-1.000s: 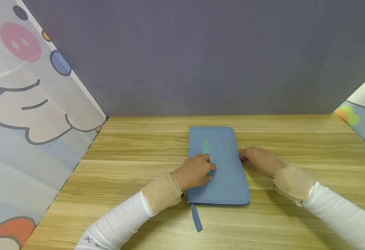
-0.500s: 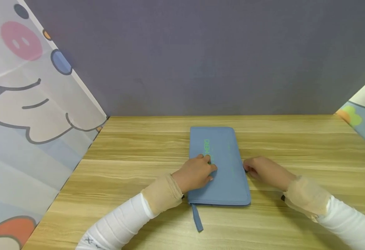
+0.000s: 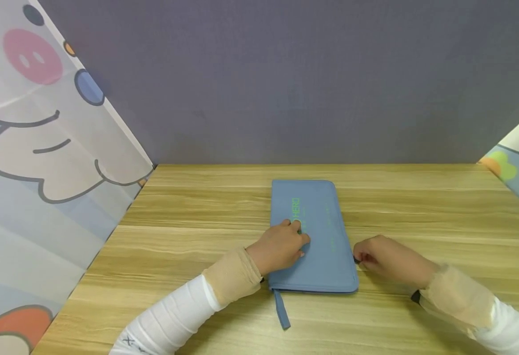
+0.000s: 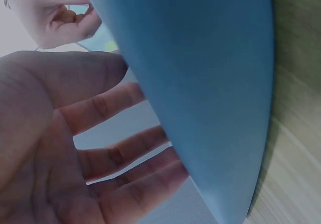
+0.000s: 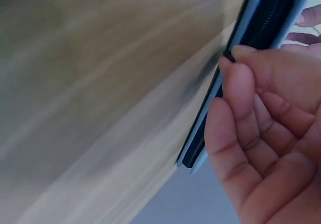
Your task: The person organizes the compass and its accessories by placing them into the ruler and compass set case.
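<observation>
A flat blue zippered case [image 3: 319, 266] with green lettering lies on the wooden table. My left hand [image 3: 279, 246] presses on its top with fingers spread, covering part of the lettering. In the left wrist view, the fingertips [image 4: 133, 91] of that hand touch the blue cover. At the case's right edge, near the front corner, my right hand [image 3: 392, 259] pinches a small dark zipper pull [image 5: 228, 55] between thumb and index finger. The right wrist view shows the dark zipper band [image 5: 271, 18] along the case's side. A blue strap [image 3: 281, 309] hangs from the front left corner.
The wooden table [image 3: 197, 197] extends around the case on all sides. A grey panel [image 3: 286, 84] stands along its back edge. Cartoon-printed fabric [image 3: 42, 162] borders the left side, and similar fabric [image 3: 514, 167] shows at the right.
My right hand has slid along the case's right edge toward the front corner, pinching the zipper pull. The left hand stays on the case, which lies in about the same place.
</observation>
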Demonstrator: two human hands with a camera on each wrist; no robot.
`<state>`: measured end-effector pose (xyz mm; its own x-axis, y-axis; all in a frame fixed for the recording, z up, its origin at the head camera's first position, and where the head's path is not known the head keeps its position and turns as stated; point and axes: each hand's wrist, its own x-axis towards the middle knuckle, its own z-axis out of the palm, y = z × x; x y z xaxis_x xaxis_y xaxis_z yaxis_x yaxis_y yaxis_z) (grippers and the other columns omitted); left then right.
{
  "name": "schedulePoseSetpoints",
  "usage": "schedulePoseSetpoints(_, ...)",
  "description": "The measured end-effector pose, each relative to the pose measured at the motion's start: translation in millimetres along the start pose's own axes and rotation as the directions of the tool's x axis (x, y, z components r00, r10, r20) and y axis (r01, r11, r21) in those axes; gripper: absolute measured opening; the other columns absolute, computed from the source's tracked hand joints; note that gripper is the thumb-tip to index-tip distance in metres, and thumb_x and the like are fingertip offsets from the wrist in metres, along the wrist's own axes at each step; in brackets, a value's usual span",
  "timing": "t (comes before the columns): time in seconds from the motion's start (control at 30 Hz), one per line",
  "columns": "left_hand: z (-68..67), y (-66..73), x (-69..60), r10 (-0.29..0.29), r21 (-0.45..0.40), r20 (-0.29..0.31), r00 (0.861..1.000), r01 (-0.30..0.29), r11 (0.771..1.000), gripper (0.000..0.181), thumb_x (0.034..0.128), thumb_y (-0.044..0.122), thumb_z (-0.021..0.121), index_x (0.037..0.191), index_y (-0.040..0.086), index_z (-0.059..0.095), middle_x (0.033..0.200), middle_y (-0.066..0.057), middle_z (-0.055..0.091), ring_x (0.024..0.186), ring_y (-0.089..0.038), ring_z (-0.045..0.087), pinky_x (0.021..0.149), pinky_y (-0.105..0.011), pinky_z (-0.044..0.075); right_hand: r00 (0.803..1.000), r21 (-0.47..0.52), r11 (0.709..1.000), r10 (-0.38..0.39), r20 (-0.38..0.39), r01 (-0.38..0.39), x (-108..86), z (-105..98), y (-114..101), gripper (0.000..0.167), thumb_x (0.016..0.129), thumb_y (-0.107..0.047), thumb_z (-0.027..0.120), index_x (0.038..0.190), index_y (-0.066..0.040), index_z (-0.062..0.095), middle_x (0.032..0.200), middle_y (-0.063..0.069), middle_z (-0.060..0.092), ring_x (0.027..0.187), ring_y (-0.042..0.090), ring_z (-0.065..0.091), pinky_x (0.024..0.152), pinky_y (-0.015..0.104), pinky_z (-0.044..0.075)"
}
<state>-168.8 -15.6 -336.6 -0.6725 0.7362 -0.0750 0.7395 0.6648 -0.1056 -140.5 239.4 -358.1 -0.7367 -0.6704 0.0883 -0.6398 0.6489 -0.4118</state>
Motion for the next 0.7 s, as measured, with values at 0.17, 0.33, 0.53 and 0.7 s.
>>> schedulePoseSetpoints(0.17,-1.1,-0.1,-1.3,0.007,0.001,-0.009,1.000,-0.007,1.000,0.031,0.0894,0.032,0.064,0.118,0.020,0.066,0.112,-0.006,0.061,0.092,-0.017,0.056,0.074,-0.026,0.051,1.000,0.022,1.000,0.005,-0.001,-0.005,-7.3,3.7,-4.2,0.034,0.075,0.007,0.066,0.065,-0.020,0.048,0.062,-0.018,0.037,0.058,-0.005,0.032,0.050,0.017,0.032)
schedulePoseSetpoints(0.33,0.6,-0.4,1.6,-0.007,0.005,0.007,1.000,0.007,1.000,0.031,0.0899,0.032,0.063,0.119,0.021,0.066,0.113,-0.006,0.061,0.093,-0.018,0.056,0.074,-0.026,0.051,1.000,0.065,0.997,0.029,0.008,-0.029,-14.6,7.4,-10.2,0.032,0.077,0.005,0.065,0.066,-0.020,0.050,0.061,-0.019,0.037,0.056,-0.006,0.032,0.048,0.017,0.032)
schedulePoseSetpoints(0.53,0.3,0.2,2.7,-0.006,0.014,0.014,1.000,0.006,1.000,0.031,0.0893,0.032,0.064,0.119,0.021,0.066,0.113,-0.006,0.061,0.093,-0.018,0.056,0.073,-0.026,0.051,0.998,0.060,0.996,0.059,0.034,-0.060,-21.6,13.9,-17.6,0.029,0.077,0.003,0.068,0.068,-0.020,0.052,0.062,-0.019,0.043,0.056,-0.006,0.032,0.048,0.017,0.034)
schedulePoseSetpoints(0.7,0.8,1.2,2.8,-0.008,0.022,0.014,1.000,0.007,1.000,0.031,0.0892,0.033,0.064,0.118,0.022,0.066,0.113,-0.005,0.061,0.093,-0.017,0.057,0.074,-0.026,0.051,0.999,0.018,0.999,0.043,0.007,-0.043,-25.7,19.2,-23.9,0.036,0.074,0.003,0.071,0.063,-0.021,0.047,0.059,-0.020,0.039,0.055,-0.006,0.030,0.047,0.016,0.032)
